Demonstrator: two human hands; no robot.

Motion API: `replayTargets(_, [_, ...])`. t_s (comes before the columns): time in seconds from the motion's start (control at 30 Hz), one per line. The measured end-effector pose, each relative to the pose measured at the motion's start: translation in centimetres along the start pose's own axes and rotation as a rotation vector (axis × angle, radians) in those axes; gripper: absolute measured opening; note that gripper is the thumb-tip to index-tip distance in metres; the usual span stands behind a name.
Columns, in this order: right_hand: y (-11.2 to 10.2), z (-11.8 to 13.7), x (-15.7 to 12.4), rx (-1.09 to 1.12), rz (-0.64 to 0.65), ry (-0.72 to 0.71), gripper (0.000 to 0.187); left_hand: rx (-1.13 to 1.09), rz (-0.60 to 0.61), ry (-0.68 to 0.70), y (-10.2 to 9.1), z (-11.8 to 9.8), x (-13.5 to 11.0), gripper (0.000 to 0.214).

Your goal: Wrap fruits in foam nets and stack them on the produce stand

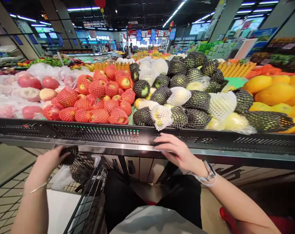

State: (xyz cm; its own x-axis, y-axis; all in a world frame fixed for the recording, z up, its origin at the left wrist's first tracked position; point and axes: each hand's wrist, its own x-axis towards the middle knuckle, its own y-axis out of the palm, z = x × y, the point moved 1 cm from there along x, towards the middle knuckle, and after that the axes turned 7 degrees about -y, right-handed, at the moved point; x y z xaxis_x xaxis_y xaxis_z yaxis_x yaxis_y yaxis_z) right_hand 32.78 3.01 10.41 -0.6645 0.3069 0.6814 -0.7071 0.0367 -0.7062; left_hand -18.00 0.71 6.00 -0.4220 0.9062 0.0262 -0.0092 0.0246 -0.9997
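Note:
My left hand [45, 165], at the left, is closed around a fruit in black foam netting [70, 155]. It holds the fruit over the shopping cart [82, 206]. Below it, a white foam-netted fruit [62, 177] and another black-netted fruit [82, 175] lie in the cart. My right hand [177, 152] hovers by the front rail of the display, fingers apart and nothing in them. Just beyond it, a white-netted fruit [161, 116] and several black-netted fruits [197, 118] are piled up.
Red-netted apples [97, 89] fill the display left of the black-netted pile, with bagged fruit [30, 83] farther left. Yellow-orange fruits [275, 92] lie at the right. A black slotted rail [113, 132] and a metal edge [128, 148] run along the front.

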Motion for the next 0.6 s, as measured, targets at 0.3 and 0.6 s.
replayTargets(0.3, [3.5,3.7,0.8,0.277,-0.262,-0.137,0.041,-0.532,-0.404,1.171,-4.6,-17.2,-12.4,0.049])
replayTargets(0.6, [9.1,3.6,-2.8,1.182,-0.639,0.751,0.024,-1.106,-0.371,0.887,-0.1,-20.4,-10.4,0.068])
